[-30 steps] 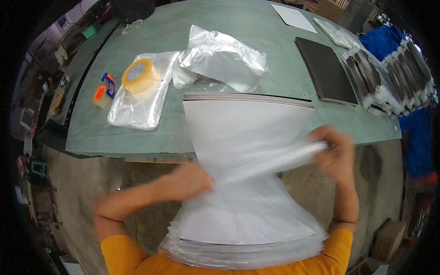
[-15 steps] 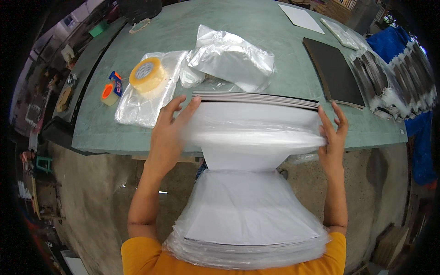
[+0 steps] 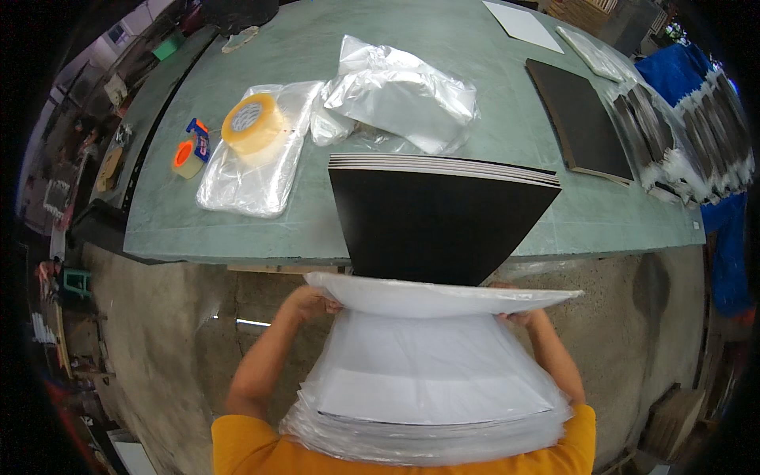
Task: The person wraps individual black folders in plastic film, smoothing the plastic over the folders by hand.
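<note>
A thin white board in clear plastic [image 3: 443, 298] is held edge-on in front of me. My left hand [image 3: 315, 304] grips its left end and my right hand [image 3: 516, 313] its right end, both closed, fingers partly hidden behind it. Just beyond stands a stack of black boards with pale edges [image 3: 443, 210], rising past the table edge; its lower end is hidden behind the white board. Against my body rests a pile of plastic-wrapped white boards [image 3: 439, 364].
On the green table [image 3: 261, 237] lie a clear tape roll [image 3: 273, 138] on folded plastic bags [image 3: 241, 190], a small orange-and-blue tape dispenser [image 3: 190, 154] and crumpled plastic [image 3: 404, 99]. At right are a dark board stack [image 3: 578, 119] and wrapped dark bundles [image 3: 681, 134].
Both hands have come down toward my body from the top corners of the board stack. The plastic-wrapped white board has come with them, exposing the black face behind.
</note>
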{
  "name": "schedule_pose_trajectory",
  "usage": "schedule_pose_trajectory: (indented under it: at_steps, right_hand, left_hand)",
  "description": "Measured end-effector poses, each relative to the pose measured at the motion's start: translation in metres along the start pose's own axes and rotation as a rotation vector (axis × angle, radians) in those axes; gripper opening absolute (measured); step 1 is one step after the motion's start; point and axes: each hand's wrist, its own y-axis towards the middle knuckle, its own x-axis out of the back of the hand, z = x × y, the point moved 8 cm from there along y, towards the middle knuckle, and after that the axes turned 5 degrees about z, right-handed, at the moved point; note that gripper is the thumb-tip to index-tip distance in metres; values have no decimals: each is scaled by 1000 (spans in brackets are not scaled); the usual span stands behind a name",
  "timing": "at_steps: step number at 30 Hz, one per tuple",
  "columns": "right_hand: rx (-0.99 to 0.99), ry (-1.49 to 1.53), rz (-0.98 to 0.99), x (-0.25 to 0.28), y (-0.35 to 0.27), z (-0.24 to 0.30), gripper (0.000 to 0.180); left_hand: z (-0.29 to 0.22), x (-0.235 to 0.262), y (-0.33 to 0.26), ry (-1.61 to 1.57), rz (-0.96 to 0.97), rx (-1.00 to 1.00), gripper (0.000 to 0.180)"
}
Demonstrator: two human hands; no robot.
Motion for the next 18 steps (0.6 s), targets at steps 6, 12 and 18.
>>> schedule_pose_trajectory:
  at_steps: [6, 12, 18]
  right_hand:
    - [225, -999, -351, 64, 38, -37, 17]
    - [391, -692, 442, -80, -81, 82, 21]
    - [74, -1343, 142, -69, -1, -6, 30]
  left_hand:
    - [-3, 32, 20, 988, -302, 16, 16]
    - [-96, -218, -73, 1251, 242, -178, 23]
    - [-8, -155, -4, 1482, 217, 61, 35]
